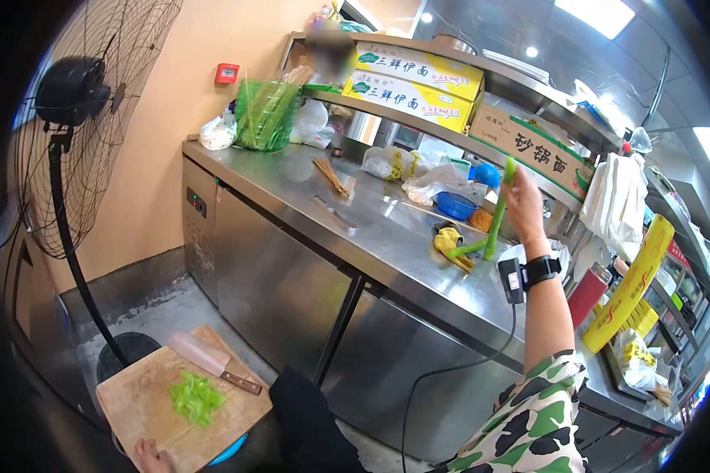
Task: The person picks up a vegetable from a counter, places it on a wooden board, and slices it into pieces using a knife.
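My right hand (525, 205), raised over the metal counter, is wrapped round a long green stalk (496, 225). The stalk points down, its lower end right at the counter. A second green piece (467, 250) lies beside that end, by a yellow and dark bundle (450, 239). At the lower left, my left hand (151, 457) rests its fingers on the near edge of a wooden cutting board (134, 386); the rest of it is cut off by the frame. Chopped light green pieces (196, 400) lie mid-board, with a wooden-handled cleaver (205, 356) behind them.
A standing fan (75, 91) is at the left. On the counter (292, 177) are a green basket of skewers (267, 114), a loose skewer bundle (331, 178), tongs (335, 213) and a blue bowl (456, 206). Boxes (410, 98) fill the shelf. A cable (426, 374) hangs from my right wrist.
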The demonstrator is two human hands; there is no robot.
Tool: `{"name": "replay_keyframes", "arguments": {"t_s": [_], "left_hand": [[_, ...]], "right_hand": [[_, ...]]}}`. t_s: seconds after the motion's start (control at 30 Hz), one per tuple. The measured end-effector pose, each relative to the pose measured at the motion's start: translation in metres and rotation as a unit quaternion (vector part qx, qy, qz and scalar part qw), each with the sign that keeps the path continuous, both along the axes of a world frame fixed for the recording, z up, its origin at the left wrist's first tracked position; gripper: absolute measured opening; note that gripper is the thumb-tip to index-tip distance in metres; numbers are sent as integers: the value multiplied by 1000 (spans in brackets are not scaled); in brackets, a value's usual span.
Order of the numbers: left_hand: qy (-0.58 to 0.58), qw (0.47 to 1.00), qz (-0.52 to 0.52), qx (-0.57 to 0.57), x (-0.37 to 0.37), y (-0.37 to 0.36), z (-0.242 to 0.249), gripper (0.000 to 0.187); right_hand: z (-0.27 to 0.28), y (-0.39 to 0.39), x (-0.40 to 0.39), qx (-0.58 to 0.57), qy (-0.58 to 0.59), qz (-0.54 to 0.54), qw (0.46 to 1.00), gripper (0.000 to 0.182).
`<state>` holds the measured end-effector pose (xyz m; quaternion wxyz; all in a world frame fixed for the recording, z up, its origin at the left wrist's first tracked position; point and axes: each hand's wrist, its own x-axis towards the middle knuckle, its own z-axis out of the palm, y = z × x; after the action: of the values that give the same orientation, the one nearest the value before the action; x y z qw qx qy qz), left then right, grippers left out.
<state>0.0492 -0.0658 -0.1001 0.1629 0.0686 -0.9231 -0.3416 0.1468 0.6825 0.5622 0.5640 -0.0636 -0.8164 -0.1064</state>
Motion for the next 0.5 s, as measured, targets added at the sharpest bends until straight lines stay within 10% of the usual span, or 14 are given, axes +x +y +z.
{"name": "replay_keyframes", "arguments": {"t_s": [0.33,0.5], "left_hand": [[27,998,-8,59,12,1,15,31],[44,995,-22,90,13,5,24,29]], "right_hand": [[50,-115,-14,-57,90,404,909,19],[59,-138,-13,52,79,260,961,21]]}}
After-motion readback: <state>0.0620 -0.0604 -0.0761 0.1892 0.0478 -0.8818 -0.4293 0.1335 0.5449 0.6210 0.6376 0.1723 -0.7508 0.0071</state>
